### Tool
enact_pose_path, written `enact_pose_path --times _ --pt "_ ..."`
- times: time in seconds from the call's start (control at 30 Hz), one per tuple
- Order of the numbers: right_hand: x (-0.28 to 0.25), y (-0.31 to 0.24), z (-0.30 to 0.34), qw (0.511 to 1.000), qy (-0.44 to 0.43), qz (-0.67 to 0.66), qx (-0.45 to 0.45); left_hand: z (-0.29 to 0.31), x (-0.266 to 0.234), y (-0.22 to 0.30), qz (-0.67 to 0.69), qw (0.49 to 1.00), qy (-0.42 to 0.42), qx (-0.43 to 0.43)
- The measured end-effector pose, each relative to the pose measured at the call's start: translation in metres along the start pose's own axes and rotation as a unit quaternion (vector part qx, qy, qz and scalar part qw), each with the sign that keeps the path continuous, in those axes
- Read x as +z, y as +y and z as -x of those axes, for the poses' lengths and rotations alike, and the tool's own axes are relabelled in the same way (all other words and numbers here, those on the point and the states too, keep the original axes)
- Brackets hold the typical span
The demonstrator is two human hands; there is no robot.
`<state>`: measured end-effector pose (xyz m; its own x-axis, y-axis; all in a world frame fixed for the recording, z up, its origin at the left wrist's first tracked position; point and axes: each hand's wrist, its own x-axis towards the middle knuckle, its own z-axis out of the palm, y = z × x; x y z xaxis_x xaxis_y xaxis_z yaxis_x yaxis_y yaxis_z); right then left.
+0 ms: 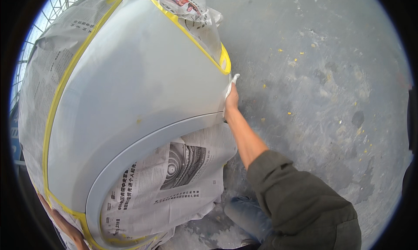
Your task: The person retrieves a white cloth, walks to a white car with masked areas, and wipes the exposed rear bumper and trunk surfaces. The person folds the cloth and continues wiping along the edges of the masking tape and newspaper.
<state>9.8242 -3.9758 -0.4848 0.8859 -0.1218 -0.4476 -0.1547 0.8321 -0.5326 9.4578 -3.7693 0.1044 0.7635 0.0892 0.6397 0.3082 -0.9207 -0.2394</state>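
A grey car body panel (130,71) curves across the left half of the head view, with a wheel arch (143,145) along its lower part. Yellow masking tape (65,82) borders the panel. My right hand (231,101) is closed on a white cloth (234,81) and presses it to the panel's right edge, just below the taped corner. At the lower left, my left hand (67,226) lies with fingers stretched out on the masked part beside the tape. Its fingertips are partly cut off by the dark rim of the picture.
Newspaper (187,197) covers the wheel opening, and more newspaper (39,75) covers the body on the far left. Paper and clear film (196,21) hang at the top. The grey concrete floor (322,119) has stains and small yellow scraps. My jeans leg (248,217) shows below.
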Motion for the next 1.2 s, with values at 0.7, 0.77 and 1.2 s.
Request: enact_pose_path --times 0.7,0.77,1.2 --pt "-0.004 0.023 0.071 0.995 0.048 0.083 -0.010 -0.003 0.008 0.017 -0.049 0.999 0.008 0.007" --pt "-0.019 0.021 0.062 0.997 0.033 0.041 0.061 -0.003 0.010 0.021 -0.050 0.999 0.005 0.007" --pt "-0.098 0.039 0.033 0.929 0.132 0.340 -0.068 -0.002 0.003 0.044 -0.068 0.998 0.006 0.014"
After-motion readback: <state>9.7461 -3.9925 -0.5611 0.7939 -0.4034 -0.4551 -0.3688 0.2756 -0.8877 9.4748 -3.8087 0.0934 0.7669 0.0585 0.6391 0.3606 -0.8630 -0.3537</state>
